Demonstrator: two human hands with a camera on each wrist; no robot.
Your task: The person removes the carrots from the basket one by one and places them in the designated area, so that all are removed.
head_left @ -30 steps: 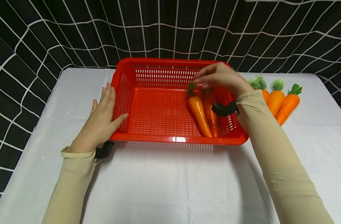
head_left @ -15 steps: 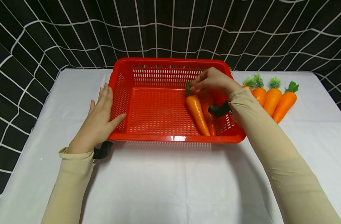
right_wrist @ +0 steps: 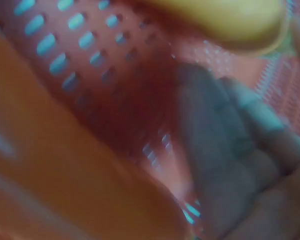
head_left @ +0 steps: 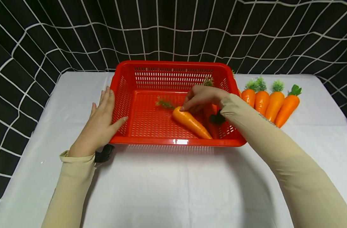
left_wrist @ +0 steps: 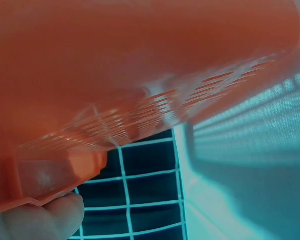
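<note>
In the head view my left hand (head_left: 97, 125) rests along the left end of a red plastic basket (head_left: 173, 141), its fingers on the outside and thumb over the rim. Inside the basket, my right hand (head_left: 206, 96) grips the thick end of a glossy yellow-orange carrot (head_left: 191, 123). That carrot slants across the floor, green tuft to the left and tip toward the front wall. A darker orange carrot (head_left: 209, 111) lies beside it, partly hidden under the right hand. The right wrist view is blurred; the yellow carrot (right_wrist: 230, 20) shows above my fingers (right_wrist: 210, 145).
Several orange carrots (head_left: 268, 103) with green tops lie side by side on the white-covered table (head_left: 162, 183), right of the basket. Behind the table hangs a dark cloth with a white grid (head_left: 173, 31). The right forearm (head_left: 279, 155) crosses the basket's right end.
My right hand has moved left and toward the front inside the basket. The yellow-orange carrot's thick end has swung left, apart from the darker carrot. The left hand stays in place.
</note>
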